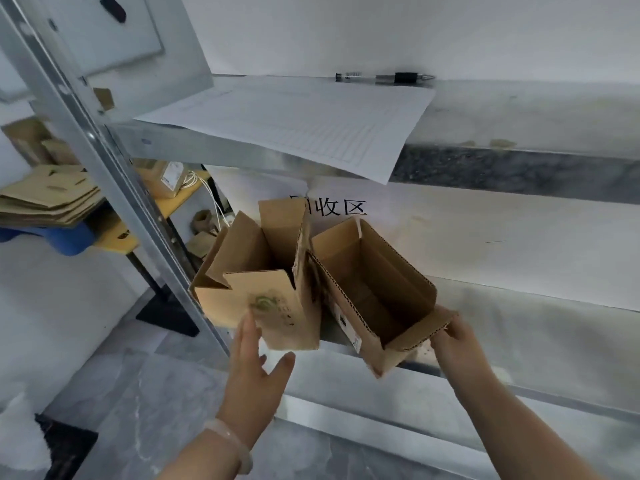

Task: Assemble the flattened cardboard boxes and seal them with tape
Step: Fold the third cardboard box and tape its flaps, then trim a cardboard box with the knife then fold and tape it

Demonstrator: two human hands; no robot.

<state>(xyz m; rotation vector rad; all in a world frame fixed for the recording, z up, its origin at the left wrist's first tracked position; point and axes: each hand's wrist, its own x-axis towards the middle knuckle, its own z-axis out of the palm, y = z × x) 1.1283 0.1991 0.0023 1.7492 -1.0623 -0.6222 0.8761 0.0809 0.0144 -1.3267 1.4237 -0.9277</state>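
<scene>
Head view: two open-topped cardboard boxes being handled at a metal shelf (519, 341).

At frame centre, the left box (273, 306) stands with its flaps up. The left hand (256, 368), wearing a pale bracelet (230, 441), is spread with straight fingers, the fingertips touching the box's printed front. Just beside it, the right box (374, 278) sits tilted at the shelf's front edge, and the right hand (453, 341) pinches its lower-right flap. On the shelf above lie a paper sheet (294, 126) and a pen (384, 77). A stack of flattened cardboard (48, 199) lies at the left of the frame.
</scene>
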